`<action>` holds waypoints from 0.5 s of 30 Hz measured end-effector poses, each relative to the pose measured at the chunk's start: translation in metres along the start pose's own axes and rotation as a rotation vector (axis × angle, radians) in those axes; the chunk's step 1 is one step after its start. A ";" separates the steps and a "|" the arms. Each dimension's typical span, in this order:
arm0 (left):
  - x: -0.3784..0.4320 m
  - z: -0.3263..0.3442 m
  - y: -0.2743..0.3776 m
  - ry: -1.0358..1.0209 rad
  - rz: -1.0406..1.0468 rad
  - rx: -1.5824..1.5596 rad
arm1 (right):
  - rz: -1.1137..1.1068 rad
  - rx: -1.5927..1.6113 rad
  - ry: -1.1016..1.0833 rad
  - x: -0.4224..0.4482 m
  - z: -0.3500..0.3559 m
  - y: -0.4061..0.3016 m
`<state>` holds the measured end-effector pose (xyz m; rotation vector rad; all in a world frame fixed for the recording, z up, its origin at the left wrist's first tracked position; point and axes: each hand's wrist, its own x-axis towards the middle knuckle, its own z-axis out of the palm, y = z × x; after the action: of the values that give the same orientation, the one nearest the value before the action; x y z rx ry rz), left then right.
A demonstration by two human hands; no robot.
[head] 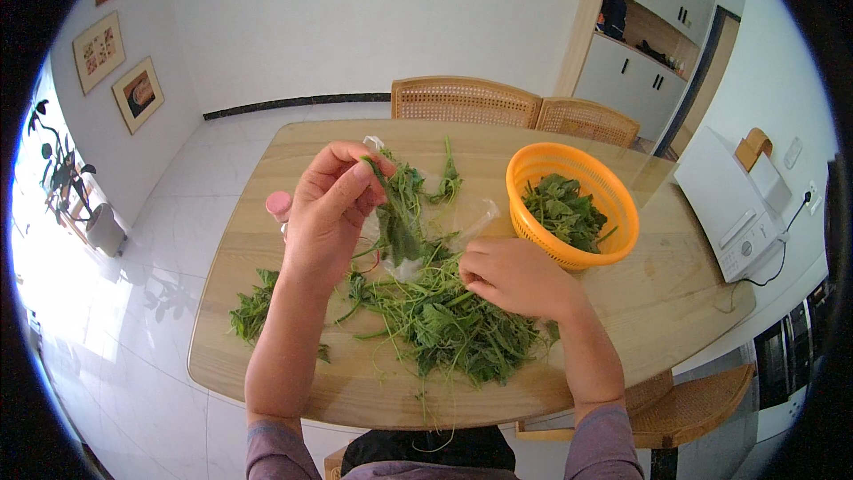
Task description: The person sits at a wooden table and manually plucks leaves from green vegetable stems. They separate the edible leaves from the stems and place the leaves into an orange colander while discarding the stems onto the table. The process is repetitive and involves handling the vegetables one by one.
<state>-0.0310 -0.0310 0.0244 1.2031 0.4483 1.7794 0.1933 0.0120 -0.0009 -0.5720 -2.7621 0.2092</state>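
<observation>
My left hand (340, 207) is raised over the table with a green leaf stem (370, 165) pinched between thumb and fingers; its leaf (398, 237) hangs down beside the hand. My right hand (510, 277) is curled at the upper right of a large heap of leafy green vine shoots (460, 333); whether it grips any of them cannot be told. More greens (408, 180) lie on a clear plastic bag (480, 217) behind the heap. A small pile of leaves (253, 310) sits left of my left forearm. An orange plastic colander (573, 253) holding leaves (563, 207) stands beyond my right hand.
The wooden table (640, 307) carries a pink-capped container (278, 205) at the left and a white microwave oven (726, 213) with a cord at the right. Woven-back chairs (466, 103) stand at the far edge, and another chair (693, 407) is at the near right.
</observation>
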 end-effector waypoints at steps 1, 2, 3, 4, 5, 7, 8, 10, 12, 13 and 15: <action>0.000 0.000 0.001 -0.004 -0.017 0.051 | 0.058 -0.055 -0.048 0.001 0.000 0.001; 0.000 0.001 0.003 -0.008 -0.033 0.101 | 0.116 -0.111 -0.096 0.002 -0.001 0.002; -0.001 0.002 0.003 -0.010 -0.051 0.151 | 0.174 -0.165 -0.146 0.003 -0.001 0.003; -0.002 0.004 0.003 -0.026 -0.102 0.208 | 0.144 -0.117 -0.052 0.004 -0.003 0.004; -0.003 0.009 0.002 -0.042 -0.153 0.265 | 0.114 -0.069 0.042 0.005 -0.005 0.003; -0.007 0.015 -0.004 -0.086 -0.227 0.320 | 0.060 0.042 0.212 0.008 -0.007 0.000; -0.008 0.017 -0.007 -0.118 -0.251 0.319 | 0.039 0.105 0.292 0.010 -0.008 -0.003; -0.009 0.017 -0.015 -0.178 -0.297 0.314 | -0.008 0.239 0.458 0.012 -0.012 -0.011; -0.010 0.019 -0.017 -0.217 -0.339 0.299 | -0.066 0.384 0.629 0.011 -0.018 -0.019; -0.011 0.020 -0.018 -0.236 -0.360 0.293 | -0.090 0.387 0.645 0.010 -0.019 -0.022; -0.012 0.021 -0.022 -0.261 -0.381 0.308 | -0.136 0.389 0.680 0.007 -0.020 -0.026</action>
<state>-0.0008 -0.0333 0.0126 1.4301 0.7600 1.2393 0.1845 -0.0068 0.0253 -0.2773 -2.0198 0.4191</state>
